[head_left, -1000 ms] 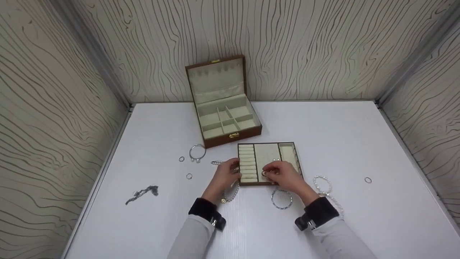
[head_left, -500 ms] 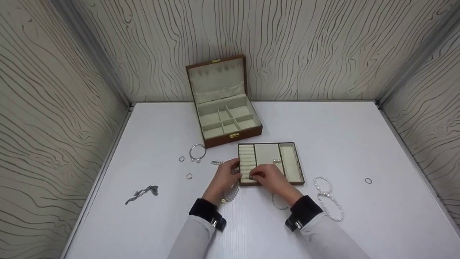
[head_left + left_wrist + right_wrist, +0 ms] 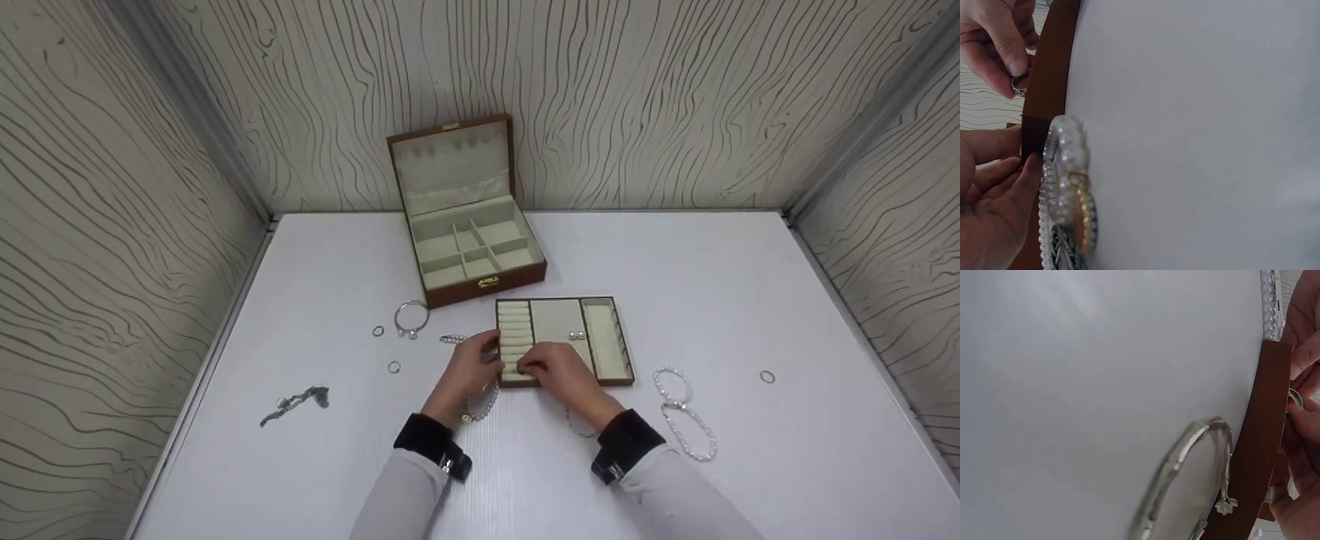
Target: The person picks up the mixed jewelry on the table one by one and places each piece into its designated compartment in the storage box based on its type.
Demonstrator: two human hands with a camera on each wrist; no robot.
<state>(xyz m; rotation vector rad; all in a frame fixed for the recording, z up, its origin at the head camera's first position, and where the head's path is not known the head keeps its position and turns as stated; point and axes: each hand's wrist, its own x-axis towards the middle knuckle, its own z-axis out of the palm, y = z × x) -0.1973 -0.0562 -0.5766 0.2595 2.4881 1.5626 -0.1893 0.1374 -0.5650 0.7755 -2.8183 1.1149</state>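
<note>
My left hand (image 3: pixel 474 366) grips the left edge of a brown jewelry tray (image 3: pixel 555 319), thumb and fingers at its corner in the left wrist view. A small silvery ring (image 3: pixel 1018 88) is pinched between thumb and finger of my right hand (image 3: pixel 564 370). That hand is over the lower end of the cream ring rolls (image 3: pixel 514 326). The right wrist view shows the ring (image 3: pixel 1296 397) standing just above the tray's brown side wall (image 3: pixel 1264 427). A pearl bracelet (image 3: pixel 1069 154) with a gold charm lies against the tray beside my left hand. Two pearl earrings (image 3: pixel 576 335) sit in the middle section.
An open brown jewelry box (image 3: pixel 517 280) with cream compartments stands behind the tray. To the left lie a bangle (image 3: pixel 412 319), two rings and a dark chain (image 3: pixel 300 403). Pearl strands (image 3: pixel 691 433) and another ring (image 3: pixel 767 376) are on the right. A silver bangle (image 3: pixel 1185 455) lies near my right wrist.
My right hand has moved left with the ring, from the tray's middle section to the ring rolls, uncovering the pearl earrings. The left hand stays on the tray's edge.
</note>
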